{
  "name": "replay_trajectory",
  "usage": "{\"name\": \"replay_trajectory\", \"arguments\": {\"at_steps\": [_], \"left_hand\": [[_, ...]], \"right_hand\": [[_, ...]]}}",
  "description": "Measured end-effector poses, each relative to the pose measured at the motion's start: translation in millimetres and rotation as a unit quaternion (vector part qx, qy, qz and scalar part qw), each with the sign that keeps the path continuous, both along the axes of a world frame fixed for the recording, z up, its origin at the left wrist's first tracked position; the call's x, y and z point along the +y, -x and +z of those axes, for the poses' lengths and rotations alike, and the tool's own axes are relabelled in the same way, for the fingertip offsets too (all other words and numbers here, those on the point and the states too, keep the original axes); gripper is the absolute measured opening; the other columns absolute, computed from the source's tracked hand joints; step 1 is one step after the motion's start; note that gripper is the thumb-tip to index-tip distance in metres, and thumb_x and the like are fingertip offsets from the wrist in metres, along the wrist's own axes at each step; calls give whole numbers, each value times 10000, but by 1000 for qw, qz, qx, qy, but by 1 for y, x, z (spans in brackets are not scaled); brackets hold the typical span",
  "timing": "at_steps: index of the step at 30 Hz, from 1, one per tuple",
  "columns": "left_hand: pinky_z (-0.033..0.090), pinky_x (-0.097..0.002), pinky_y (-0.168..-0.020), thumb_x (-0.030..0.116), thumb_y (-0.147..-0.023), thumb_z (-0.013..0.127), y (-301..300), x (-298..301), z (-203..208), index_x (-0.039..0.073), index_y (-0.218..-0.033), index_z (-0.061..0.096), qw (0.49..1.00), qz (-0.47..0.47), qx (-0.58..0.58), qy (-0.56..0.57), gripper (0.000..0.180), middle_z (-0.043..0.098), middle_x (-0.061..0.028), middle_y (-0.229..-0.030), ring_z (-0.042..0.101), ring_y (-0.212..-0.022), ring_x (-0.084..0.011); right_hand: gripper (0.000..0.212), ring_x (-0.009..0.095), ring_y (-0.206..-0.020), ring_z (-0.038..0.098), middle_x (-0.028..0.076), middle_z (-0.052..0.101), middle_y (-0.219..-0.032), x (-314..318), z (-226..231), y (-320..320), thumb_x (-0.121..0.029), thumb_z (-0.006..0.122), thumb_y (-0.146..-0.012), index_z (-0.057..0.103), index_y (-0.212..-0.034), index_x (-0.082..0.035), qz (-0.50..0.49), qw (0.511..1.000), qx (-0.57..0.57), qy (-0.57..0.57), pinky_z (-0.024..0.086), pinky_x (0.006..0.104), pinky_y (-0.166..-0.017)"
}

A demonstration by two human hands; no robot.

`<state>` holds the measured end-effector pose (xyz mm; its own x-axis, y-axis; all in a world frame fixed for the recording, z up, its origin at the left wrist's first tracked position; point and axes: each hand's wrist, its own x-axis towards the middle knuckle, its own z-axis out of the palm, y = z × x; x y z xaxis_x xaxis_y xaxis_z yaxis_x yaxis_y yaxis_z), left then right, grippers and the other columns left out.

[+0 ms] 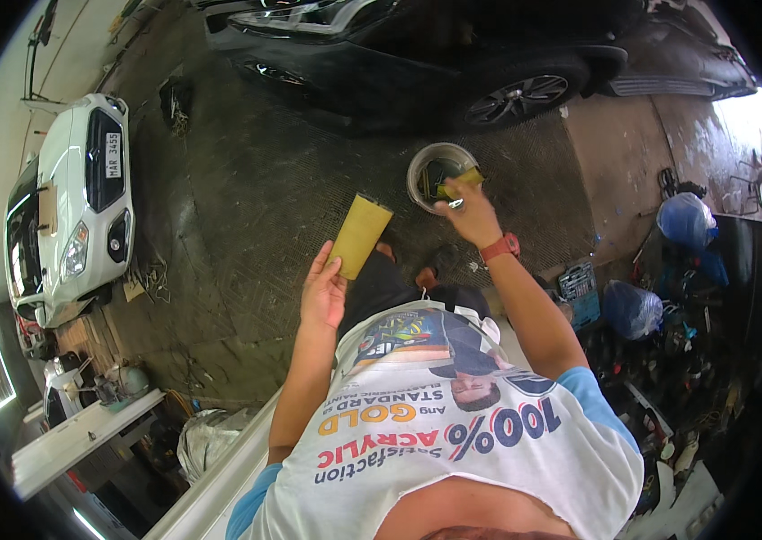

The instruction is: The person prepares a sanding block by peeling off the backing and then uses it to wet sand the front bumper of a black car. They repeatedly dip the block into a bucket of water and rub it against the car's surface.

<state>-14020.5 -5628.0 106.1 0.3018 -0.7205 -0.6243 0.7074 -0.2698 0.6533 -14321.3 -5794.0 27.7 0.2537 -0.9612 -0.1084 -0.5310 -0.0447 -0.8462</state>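
My left hand [322,292] grips the lower end of a flat yellow rectangular sheet [363,236], thumb on top and fingers at its edge. The sheet tilts up and to the right, dark along its far end; its exact kind does not show. Above a round pail [413,180] on the floor, my right hand [466,209] is closed at a second yellow piece [472,176], mostly covered by the fingers. Something small and shiny shows by the right fingertips. Dark contents and another yellow bit lie inside the pail.
A dark car with its front wheel [518,99] stands just beyond the pail. At far left is a white car [70,207]. To the right lie a teal tool case [579,295], blue plastic bags [633,310] and clutter. A white bench [84,441] stands at lower left.
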Motion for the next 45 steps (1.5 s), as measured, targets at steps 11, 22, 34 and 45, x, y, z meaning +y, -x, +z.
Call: {"name": "replay_trajectory", "arguments": {"at_steps": [11, 22, 34, 45], "left_hand": [[552, -349, -1071, 301, -1127, 599, -19, -21, 1, 112, -1604, 483, 965, -246, 82, 38, 526, 676, -92, -1361, 668, -1197, -141], [538, -399, -1083, 304, -1100, 621, -134, 10, 4, 87, -1524, 509, 953, -217, 143, 153, 490, 673, -94, -1418, 668, -1276, -195], [595, -320, -895, 81, -989, 750, -266, 59, 7, 65, -1321, 658, 964, -223, -21, 144, 345, 724, -37, -1215, 707, -1037, -140], [580, -401, -876, 46, -938, 739, -207, 31, 78, -9, -1345, 684, 743, -198, -595, 233, 414, 679, -179, -1132, 710, -997, -317]], "right_hand": [[465, 165, -1138, 695, 109, 714, -1245, 65, 110, -121, -103, 730, -1011, 514, -1408, 4, -73, 909, -368, -182, 544, 334, -1024], [402, 145, -1069, 726, 92, 754, -1212, 107, 136, -210, -52, 732, -986, 624, -1366, 22, -41, 871, -393, -292, 573, 317, -979], [104, 135, -893, 734, 25, 757, -1040, 130, 139, -228, -104, 698, -1040, 687, -1124, -44, -79, 857, -410, -303, 599, 284, -810], [292, 129, -918, 703, 128, 766, -1023, 148, 146, -354, -207, 692, -1056, 613, -1223, 19, 0, 978, -205, -44, 561, 295, -792]]}}
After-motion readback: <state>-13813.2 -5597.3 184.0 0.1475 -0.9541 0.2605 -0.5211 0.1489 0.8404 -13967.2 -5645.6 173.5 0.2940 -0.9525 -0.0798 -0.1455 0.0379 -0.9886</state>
